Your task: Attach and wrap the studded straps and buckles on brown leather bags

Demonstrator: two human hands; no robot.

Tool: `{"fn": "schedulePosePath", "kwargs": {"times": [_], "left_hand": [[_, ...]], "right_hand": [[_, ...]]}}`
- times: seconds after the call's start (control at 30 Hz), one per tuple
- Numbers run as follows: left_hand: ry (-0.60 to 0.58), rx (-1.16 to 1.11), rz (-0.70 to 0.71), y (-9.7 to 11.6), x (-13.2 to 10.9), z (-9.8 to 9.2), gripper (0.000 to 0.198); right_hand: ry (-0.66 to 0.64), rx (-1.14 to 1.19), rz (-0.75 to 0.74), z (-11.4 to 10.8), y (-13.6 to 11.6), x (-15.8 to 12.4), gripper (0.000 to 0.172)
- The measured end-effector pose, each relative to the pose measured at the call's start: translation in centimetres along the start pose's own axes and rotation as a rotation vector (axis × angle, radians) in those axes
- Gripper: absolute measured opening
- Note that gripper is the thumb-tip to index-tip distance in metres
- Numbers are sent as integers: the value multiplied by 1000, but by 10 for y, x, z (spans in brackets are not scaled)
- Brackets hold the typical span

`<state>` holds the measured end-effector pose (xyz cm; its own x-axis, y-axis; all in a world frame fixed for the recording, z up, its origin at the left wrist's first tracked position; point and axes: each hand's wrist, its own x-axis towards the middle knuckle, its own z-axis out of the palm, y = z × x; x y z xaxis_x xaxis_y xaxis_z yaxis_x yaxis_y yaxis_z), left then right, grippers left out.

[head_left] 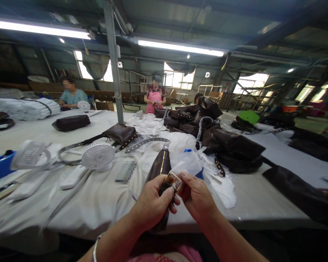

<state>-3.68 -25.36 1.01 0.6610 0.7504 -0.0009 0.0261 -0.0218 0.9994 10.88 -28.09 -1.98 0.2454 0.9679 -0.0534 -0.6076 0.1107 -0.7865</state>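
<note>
A gold-coloured square buckle on a dark strap end is held up in front of me. My left hand is closed around the strap, with the thumb pressed near the buckle. At the buckle's right edge, the fingers of my right hand are pinched together. Whitish translucent wrapping shows just above the right fingertips; whether they grip it too is unclear. Behind and under my hands lies a dark brown bag with a gold zip, partly hidden by the left hand.
Dark brown studded bags are piled at right. White fans, a phone-like slab, a bag with a wrapped strap and a blue bin stand left. A post rises beyond. People are across the table.
</note>
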Motion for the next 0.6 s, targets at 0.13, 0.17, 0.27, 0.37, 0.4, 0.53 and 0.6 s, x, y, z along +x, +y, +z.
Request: {"fn": "schedulePosePath", "kwargs": {"times": [0.13,0.17,0.27,0.37,0.4,0.53,0.6], "left_hand": [[-1,-53,-9,0,2,-1,16],[-1,-64,-12,-1,2,-1,17],[2,-84,-14,-2,4,-1,23],[15,-90,-8,-2,5,0,26],[20,-88,-8,-2,5,0,25],[40,-54,-12,-1,5,-1,23],[43,-32,-13,0,5,-2,23]], "right_hand": [[-29,30,21,0,-1,1,25],[-31,42,25,-1,-2,1,24],[-22,73,35,-2,-3,3,23],[-11,96,46,-2,-3,4,23],[-10,101,51,-2,-3,4,23],[-20,87,51,0,-2,5,24],[-29,64,34,0,-1,4,24]]}}
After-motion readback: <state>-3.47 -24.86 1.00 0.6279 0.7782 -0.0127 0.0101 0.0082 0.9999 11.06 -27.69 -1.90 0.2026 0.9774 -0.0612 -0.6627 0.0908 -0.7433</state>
